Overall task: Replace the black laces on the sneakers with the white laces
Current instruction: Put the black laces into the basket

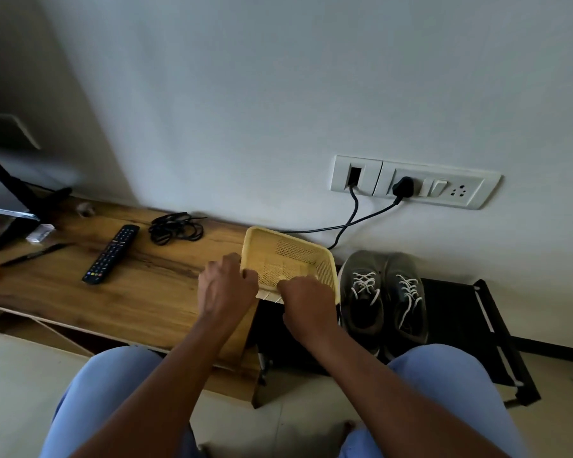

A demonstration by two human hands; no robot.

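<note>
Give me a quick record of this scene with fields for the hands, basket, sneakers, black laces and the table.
left hand: grips the near left rim of the basket
right hand: grips the near rim
basket: yellow, tilted, at the table's right end
sneakers: dark pair on a black rack, both threaded with white laces
black laces: loose bundle near the wall
table: wooden, also holds a remote

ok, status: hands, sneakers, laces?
Left hand and right hand both grip the yellow perforated plastic basket. Grey sneakers wear white laces. Black laces coiled on the wooden shelf.
</note>
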